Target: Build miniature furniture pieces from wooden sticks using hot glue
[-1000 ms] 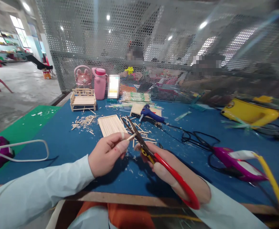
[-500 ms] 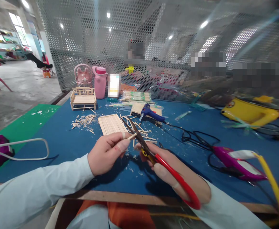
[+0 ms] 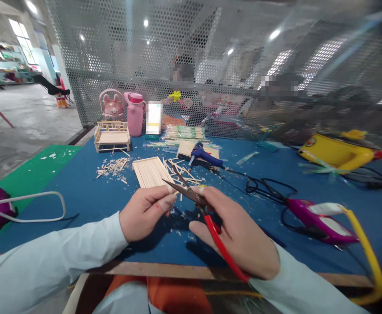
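Note:
Between thumb and fingers my left hand [image 3: 147,214] pinches a thin wooden stick [image 3: 175,192], of which only a short end shows. My right hand [image 3: 235,233] holds scissors [image 3: 212,229] with red handles and dark blades, its index finger lying along the pivot area. The blades are apart and cross just in front of my left fingertips, by the stick's end. Right behind my hands lies a flat panel of wooden sticks [image 3: 151,172], its near corner hidden by my left hand. Loose stick pieces [image 3: 184,172] are scattered beside it.
A small stick-built bench [image 3: 112,138] and a heap of offcuts [image 3: 114,168] are at the left. A blue glue gun [image 3: 206,156] rests on another stick panel; its cord runs right to a purple power strip [image 3: 323,222]. A pink bottle [image 3: 135,115] and a phone [image 3: 154,117] stand behind.
My right hand has turned palm down and the scissors have swung, their blades now pointing further left over the stick's end. Less of the stick shows. My left hand has stayed almost still.

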The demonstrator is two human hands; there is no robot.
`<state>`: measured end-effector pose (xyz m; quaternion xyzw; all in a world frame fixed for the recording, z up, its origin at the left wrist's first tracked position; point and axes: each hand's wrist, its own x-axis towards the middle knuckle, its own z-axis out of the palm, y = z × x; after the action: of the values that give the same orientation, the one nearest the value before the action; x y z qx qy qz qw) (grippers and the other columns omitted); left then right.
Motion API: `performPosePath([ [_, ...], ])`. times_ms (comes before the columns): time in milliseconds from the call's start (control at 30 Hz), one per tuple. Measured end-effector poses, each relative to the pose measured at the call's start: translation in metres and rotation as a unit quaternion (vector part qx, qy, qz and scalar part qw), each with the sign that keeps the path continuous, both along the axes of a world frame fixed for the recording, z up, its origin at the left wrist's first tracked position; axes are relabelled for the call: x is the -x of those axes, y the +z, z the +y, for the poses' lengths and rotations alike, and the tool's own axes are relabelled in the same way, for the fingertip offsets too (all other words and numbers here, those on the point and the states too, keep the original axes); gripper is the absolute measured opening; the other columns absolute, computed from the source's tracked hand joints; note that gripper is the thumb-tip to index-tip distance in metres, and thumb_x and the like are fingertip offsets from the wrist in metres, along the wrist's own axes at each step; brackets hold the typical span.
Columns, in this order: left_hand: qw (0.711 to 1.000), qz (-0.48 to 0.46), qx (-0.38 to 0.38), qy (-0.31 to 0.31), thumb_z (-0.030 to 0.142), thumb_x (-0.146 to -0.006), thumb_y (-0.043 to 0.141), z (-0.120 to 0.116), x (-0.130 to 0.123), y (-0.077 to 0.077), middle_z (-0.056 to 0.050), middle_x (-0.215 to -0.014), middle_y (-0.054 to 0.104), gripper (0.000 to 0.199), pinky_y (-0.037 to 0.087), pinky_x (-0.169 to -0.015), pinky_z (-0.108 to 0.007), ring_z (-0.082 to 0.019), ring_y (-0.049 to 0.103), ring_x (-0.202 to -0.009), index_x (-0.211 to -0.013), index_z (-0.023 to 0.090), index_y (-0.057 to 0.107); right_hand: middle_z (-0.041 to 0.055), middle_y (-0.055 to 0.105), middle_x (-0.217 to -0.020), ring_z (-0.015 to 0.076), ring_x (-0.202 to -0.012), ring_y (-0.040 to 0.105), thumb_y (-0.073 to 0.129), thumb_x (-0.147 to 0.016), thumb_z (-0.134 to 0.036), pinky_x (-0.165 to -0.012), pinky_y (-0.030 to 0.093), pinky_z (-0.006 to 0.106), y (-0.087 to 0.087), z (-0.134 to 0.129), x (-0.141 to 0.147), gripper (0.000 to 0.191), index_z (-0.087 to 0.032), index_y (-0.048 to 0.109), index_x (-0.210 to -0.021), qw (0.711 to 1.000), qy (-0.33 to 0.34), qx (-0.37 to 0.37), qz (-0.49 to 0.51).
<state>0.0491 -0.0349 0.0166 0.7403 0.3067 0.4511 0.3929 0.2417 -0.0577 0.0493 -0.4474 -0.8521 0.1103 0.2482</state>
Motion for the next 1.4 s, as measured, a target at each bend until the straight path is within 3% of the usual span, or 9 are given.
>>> performPosePath([
  [167, 1.000, 0.017, -0.013, 0.002, 0.027, -0.088, 0.043, 0.001, 0.001, -0.001, 0.001, -0.055, 0.049, 0.033, 0.036, -0.055, -0.021, -0.009, 0.043, -0.054, -0.059, 0.015, 0.055, 0.0066, 0.059, -0.086, 0.0189, -0.077, 0.055, 0.053, -0.076, -0.021, -0.070, 0.046, 0.032, -0.001, 0.001, 0.001, 0.017, -0.019, 0.052, -0.093, 1.000, 0.003, -0.020, 0.000],
  [433, 0.998, 0.031, -0.038, 0.029, 0.026, -0.087, 0.044, -0.001, 0.001, -0.002, -0.001, -0.054, 0.053, 0.035, 0.038, -0.057, -0.022, -0.011, 0.047, -0.054, -0.056, 0.014, 0.056, 0.0088, 0.059, -0.091, 0.0207, -0.082, 0.055, 0.049, -0.066, -0.011, -0.073, 0.045, 0.033, -0.004, 0.001, -0.001, 0.034, -0.019, 0.053, -0.099, 0.998, -0.008, -0.055, -0.011],
  [533, 0.998, 0.038, -0.039, 0.014, 0.025, -0.087, 0.043, -0.002, -0.001, -0.002, 0.000, -0.055, 0.052, 0.031, 0.038, -0.056, -0.021, -0.010, 0.046, -0.054, -0.065, 0.014, 0.062, 0.0032, 0.056, -0.070, 0.0156, -0.062, 0.050, 0.046, -0.069, -0.012, -0.058, 0.042, 0.027, -0.008, 0.003, -0.001, 0.016, -0.020, 0.053, -0.082, 0.999, 0.000, -0.044, -0.008],
  [667, 0.999, 0.002, 0.032, -0.025, 0.030, -0.088, 0.042, -0.001, -0.004, -0.002, 0.001, -0.058, 0.051, 0.029, 0.038, -0.058, -0.021, -0.010, 0.045, -0.056, -0.088, 0.013, 0.065, -0.0020, 0.050, -0.055, 0.0116, -0.047, 0.041, 0.044, -0.076, -0.017, -0.049, 0.035, 0.024, -0.011, 0.008, -0.001, 0.008, -0.021, 0.049, -0.071, 1.000, -0.001, -0.010, 0.027],
  [800, 0.992, -0.080, 0.096, 0.001, 0.037, -0.088, 0.044, 0.005, -0.005, -0.003, 0.003, -0.058, 0.049, 0.029, 0.038, -0.061, -0.021, -0.008, 0.044, -0.055, -0.089, 0.014, 0.062, -0.0011, 0.053, -0.064, 0.0137, -0.056, 0.048, 0.047, -0.074, -0.019, -0.056, 0.041, 0.026, -0.010, 0.011, 0.003, 0.008, -0.021, 0.048, -0.082, 0.998, -0.029, 0.015, 0.046],
  [967, 0.995, -0.069, 0.068, -0.002, 0.036, -0.087, 0.046, 0.007, -0.003, -0.006, -0.001, -0.064, 0.057, 0.028, 0.040, -0.066, -0.024, -0.012, 0.051, -0.063, -0.079, 0.014, 0.061, 0.0077, 0.059, -0.092, 0.0203, -0.083, 0.055, 0.050, -0.068, -0.015, -0.076, 0.045, 0.034, -0.010, 0.009, 0.007, 0.028, -0.018, 0.050, -0.096, 1.000, -0.012, 0.008, 0.026],
  [1133, 0.998, -0.041, 0.050, 0.005, 0.035, -0.085, 0.049, 0.006, 0.000, -0.008, -0.004, -0.069, 0.063, 0.030, 0.042, -0.068, -0.024, -0.014, 0.055, -0.067, -0.069, 0.013, 0.063, 0.0084, 0.059, -0.092, 0.0216, -0.085, 0.055, 0.051, -0.066, -0.014, -0.077, 0.045, 0.036, -0.010, 0.008, 0.005, 0.033, -0.018, 0.052, -0.099, 1.000, -0.004, -0.018, 0.012],
  [1400, 0.997, -0.042, 0.049, -0.039, 0.032, -0.086, 0.049, 0.004, 0.000, -0.004, -0.005, -0.069, 0.064, 0.031, 0.043, -0.070, -0.025, -0.014, 0.056, -0.069, -0.068, 0.012, 0.065, 0.0094, 0.059, -0.103, 0.0233, -0.095, 0.056, 0.051, -0.066, -0.016, -0.084, 0.046, 0.036, -0.010, 0.003, -0.002, 0.046, -0.021, 0.047, -0.112, 0.998, 0.054, -0.023, 0.036],
])
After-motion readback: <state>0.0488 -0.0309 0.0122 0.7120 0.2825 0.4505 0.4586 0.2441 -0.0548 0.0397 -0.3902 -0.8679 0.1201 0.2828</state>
